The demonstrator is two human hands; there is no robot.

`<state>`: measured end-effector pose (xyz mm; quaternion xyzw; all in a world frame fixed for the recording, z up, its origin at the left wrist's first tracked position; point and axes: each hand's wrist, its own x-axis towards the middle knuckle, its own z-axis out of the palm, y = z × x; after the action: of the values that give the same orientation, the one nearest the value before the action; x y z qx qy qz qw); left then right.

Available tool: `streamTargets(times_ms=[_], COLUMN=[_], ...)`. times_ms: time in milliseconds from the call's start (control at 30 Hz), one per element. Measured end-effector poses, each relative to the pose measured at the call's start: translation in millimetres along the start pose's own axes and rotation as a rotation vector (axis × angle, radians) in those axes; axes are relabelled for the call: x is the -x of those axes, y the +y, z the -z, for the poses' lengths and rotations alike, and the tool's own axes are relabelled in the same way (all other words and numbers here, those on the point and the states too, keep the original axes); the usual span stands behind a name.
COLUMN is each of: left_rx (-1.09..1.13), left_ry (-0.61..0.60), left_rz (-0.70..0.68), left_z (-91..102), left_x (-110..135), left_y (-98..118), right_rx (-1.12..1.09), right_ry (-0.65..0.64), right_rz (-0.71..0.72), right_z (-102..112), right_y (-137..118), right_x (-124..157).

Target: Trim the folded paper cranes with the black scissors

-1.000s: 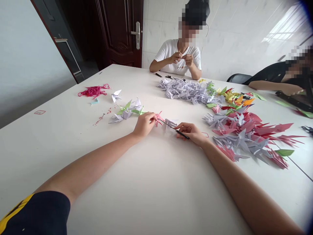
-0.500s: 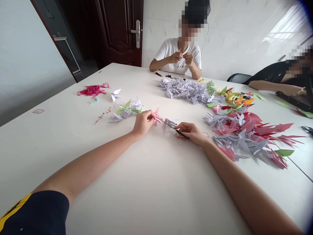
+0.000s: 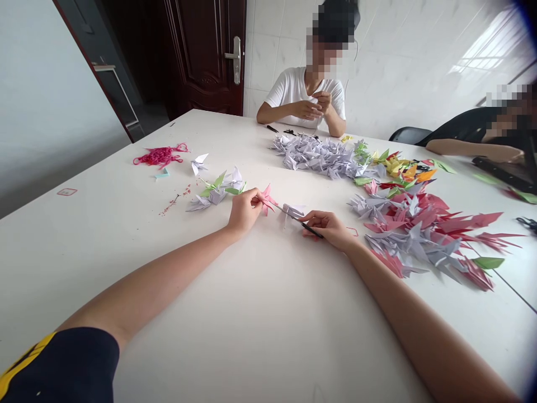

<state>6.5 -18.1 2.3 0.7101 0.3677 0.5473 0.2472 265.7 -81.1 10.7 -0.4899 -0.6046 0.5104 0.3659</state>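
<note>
Between its fingertips my left hand [image 3: 245, 211] pinches a pink folded-paper crane [image 3: 268, 200] just above the table. My right hand [image 3: 329, 228] is closed around a slim tool with a black handle [image 3: 312, 229] and a thin metal end, which reaches the pink crane; whether it is scissors or tweezers I cannot tell. Behind the tool lies a white paper crane [image 3: 292, 211]. Something pink shows under my right fingers. Left of my left hand, several white and green paper cranes [image 3: 216, 195] lie in a small group.
A tangle of magenta string [image 3: 159, 157] and a single white crane [image 3: 199, 163] lie farther left. White cranes [image 3: 319, 154] and a red, pink and white heap [image 3: 419, 224] spread along the right. One person [image 3: 302, 95] sits opposite, another person's arm [image 3: 474, 148] rests at right.
My hands, the pink crane and the tool stay almost in place. Across the table, the person's hands have shifted, one now lower and flatter.
</note>
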Motion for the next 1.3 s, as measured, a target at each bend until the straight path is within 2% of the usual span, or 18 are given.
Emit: streamTargets(times_ms=[133,333,1300], left_rx=[0.02,0.007,0.03], left_ry=[0.006,-0.007,-0.012], left_rz=[0.033,-0.001,0.035], left_z=[-0.2,-0.3,-0.5], left_x=[0.3,-0.5,-0.1], left_y=[0.3,0.2,-2.5], right_rx=[0.005,0.014,0.018], right_ry=[-0.006,-0.002,0.005], right_rz=[0.0,-0.002,-0.006], right_z=[0.3,-0.1,-0.1], right_y=[-0.3,-1.4,-0.7], right_x=[0.3,0.1,0.2])
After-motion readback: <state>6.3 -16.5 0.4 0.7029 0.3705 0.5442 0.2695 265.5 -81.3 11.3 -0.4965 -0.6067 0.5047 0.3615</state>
